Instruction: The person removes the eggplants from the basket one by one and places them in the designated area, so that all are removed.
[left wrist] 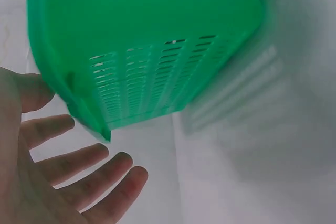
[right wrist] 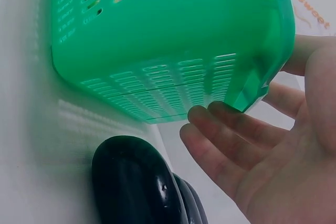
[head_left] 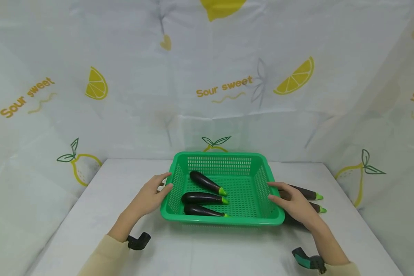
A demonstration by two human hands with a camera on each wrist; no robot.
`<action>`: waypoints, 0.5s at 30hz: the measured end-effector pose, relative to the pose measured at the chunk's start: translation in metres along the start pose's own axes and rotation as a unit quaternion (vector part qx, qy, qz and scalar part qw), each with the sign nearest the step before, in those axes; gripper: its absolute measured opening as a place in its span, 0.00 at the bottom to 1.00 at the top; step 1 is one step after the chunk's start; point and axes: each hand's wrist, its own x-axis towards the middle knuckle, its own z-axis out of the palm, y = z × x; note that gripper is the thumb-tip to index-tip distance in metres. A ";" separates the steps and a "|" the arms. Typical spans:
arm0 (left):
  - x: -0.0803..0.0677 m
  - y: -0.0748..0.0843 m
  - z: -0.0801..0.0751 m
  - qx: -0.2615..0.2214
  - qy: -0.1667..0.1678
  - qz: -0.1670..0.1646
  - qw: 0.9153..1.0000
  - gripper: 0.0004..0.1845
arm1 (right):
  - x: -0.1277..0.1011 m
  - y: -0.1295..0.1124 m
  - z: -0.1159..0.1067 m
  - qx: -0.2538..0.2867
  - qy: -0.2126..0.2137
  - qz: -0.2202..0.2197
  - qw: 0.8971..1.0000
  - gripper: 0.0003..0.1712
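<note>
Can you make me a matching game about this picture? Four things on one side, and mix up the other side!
Column one:
1. basket
2. left hand
3. right hand
4. eggplants

Column two:
A. at the rim beside the outside eggplants
B. dark and shiny, light green ends
C. green, with lots of slots
D. at the basket's left rim

Pairs: 1-C, 2-D, 3-A, 4-B

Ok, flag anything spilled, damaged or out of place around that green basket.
Nothing stands out: three eggplants lie in the green basket, more eggplants on the table to its right; no spill or damage shows.
</note>
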 end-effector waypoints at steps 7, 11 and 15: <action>0.008 0.016 -0.017 0.122 -0.017 0.019 0.992 0.29 | 0.001 0.001 0.003 -0.002 0.005 -0.003 1.000 0.32; 0.014 0.025 -0.022 0.181 -0.020 0.036 0.983 0.27 | 0.001 0.001 0.005 0.002 0.006 -0.003 1.000 0.32; 0.022 0.038 -0.024 0.221 -0.014 0.067 0.973 0.25 | 0.001 0.001 0.004 -0.001 0.005 0.002 1.000 0.32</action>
